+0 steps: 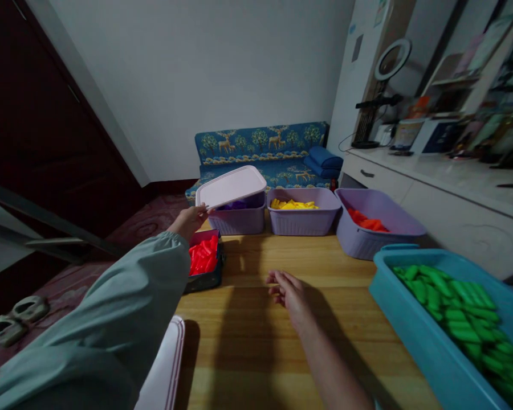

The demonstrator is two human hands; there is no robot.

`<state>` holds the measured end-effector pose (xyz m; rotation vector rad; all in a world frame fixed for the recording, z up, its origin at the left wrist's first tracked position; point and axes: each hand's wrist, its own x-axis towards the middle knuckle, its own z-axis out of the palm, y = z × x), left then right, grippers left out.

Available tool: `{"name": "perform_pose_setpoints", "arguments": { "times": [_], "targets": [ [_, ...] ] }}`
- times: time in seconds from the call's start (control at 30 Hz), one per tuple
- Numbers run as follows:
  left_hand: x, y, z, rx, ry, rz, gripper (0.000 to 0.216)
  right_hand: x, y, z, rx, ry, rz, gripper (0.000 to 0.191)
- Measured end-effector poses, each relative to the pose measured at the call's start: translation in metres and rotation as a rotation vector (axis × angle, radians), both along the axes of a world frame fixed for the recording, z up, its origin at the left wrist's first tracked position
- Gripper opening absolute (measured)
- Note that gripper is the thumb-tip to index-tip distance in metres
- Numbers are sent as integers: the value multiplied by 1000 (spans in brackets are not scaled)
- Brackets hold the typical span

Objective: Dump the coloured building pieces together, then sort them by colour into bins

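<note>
My left hand (188,221) grips the near left edge of a pale pink lid (233,185). The lid is tilted over a purple bin (239,223) that has dark purple pieces (235,205) inside, partly hidden by it. Just below that hand, a dark box (205,282) holds red pieces (204,255). My right hand (285,290) hovers over the wooden table (248,341), fingers loosely curled and slightly apart, with nothing visible in them. Beyond it is a purple bin (303,223) with yellow pieces (294,205).
Another purple bin (359,245) contains orange-red pieces (367,221). A turquoise bin (414,319) of green pieces (457,310) is at the right. A second pale lid (165,364) lies at the near left. Behind stands a blue patterned sofa (260,142); a white cabinet (453,210) lines the right.
</note>
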<state>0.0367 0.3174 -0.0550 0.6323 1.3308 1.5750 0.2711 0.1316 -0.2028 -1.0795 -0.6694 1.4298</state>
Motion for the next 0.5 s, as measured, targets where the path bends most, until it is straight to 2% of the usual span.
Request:
{"name": "perform_pose_setpoints", "arguments": {
  "times": [0.1, 0.2, 0.37, 0.5],
  "targets": [
    [6, 18, -19, -32, 64, 36, 20, 1, 1, 0, -26, 33, -15, 47],
    [5, 31, -30, -54, 141, 61, 17, -1, 2, -5, -8, 15, -27, 47],
    [-1, 43, -30, -83, 264, 59, 15, -7, 5, -16, 16, -64, -24, 46],
    [-7, 48, -25, -90, 335, 62, 14, -6, 2, -12, 14, -74, -34, 48]
  ]
}}
